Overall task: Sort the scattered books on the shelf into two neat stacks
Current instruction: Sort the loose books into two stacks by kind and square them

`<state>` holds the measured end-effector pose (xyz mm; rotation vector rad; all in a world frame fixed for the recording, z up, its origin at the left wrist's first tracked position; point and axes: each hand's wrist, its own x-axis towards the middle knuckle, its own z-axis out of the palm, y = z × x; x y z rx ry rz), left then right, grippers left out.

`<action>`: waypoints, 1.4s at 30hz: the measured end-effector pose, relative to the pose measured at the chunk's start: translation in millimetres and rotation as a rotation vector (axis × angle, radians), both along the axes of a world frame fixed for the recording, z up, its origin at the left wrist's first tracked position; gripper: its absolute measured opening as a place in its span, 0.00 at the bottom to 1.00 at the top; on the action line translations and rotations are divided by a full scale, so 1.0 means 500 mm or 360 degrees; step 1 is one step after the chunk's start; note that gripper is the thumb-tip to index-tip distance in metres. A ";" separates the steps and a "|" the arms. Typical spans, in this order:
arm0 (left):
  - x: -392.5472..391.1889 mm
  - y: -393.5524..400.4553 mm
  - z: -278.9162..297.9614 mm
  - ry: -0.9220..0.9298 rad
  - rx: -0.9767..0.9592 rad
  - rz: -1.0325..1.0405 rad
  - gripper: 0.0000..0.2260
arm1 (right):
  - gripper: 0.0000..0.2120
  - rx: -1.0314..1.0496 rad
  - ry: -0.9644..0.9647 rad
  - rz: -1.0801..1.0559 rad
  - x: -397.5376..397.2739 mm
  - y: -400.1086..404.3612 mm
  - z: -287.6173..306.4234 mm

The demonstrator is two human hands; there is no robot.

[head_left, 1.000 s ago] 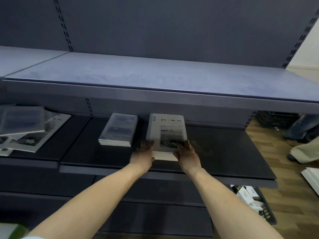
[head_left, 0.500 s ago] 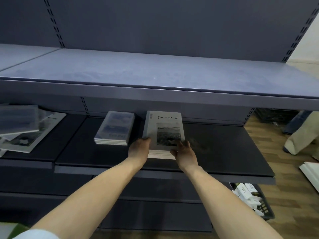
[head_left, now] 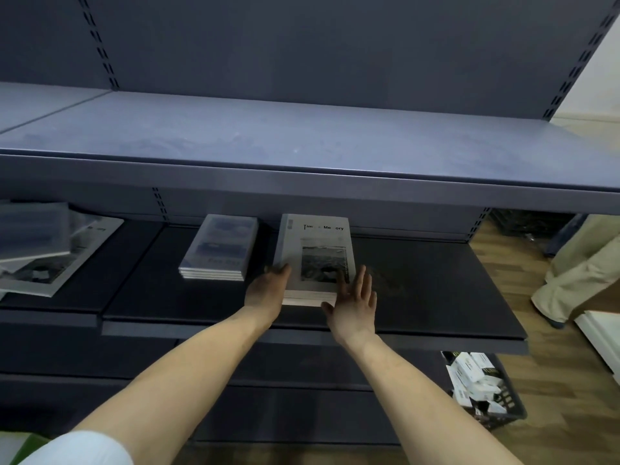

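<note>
A stack of grey books with a photo cover [head_left: 315,243] lies on the dark lower shelf [head_left: 436,297], near its middle. My left hand [head_left: 266,290] holds the stack's near left corner, thumb on the cover. My right hand [head_left: 355,302] is beside the stack's near right corner with fingers spread and straight, fingertips over the cover's edge. A second, smaller stack of blue-covered books [head_left: 218,246] sits to the left of it, apart from both hands. Loose books [head_left: 43,250] lie scattered at the far left of the shelf.
A wide grey upper shelf [head_left: 302,152] overhangs the books. A dark basket of white boxes [head_left: 479,387] stands on the wooden floor at lower right. A person's legs [head_left: 577,270] are at the right edge.
My right hand has let go of the grey stack's corner and opened, its fingers now spread. My left hand stays on the left corner. The stack has not shifted on the shelf.
</note>
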<state>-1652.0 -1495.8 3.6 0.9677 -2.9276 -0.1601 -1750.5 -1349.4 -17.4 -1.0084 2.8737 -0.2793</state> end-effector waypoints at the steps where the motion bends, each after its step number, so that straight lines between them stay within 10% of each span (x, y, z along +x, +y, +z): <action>1: 0.001 -0.003 -0.004 0.0007 0.0022 0.0000 0.21 | 0.36 -0.0019 0.0030 0.0017 0.005 0.002 0.001; 7: 0.048 -0.007 -0.019 -0.0076 -0.0017 0.0028 0.34 | 0.34 -0.0069 0.0120 0.0203 0.056 -0.017 0.020; 18: 0.256 -0.115 -0.005 -0.0028 -0.0179 0.0138 0.18 | 0.28 -0.0088 0.0099 0.0515 0.241 -0.180 0.055; 42: 0.855 -0.534 -0.011 0.0041 -0.0148 0.0458 0.18 | 0.28 0.0006 0.0080 0.1002 0.802 -0.687 0.026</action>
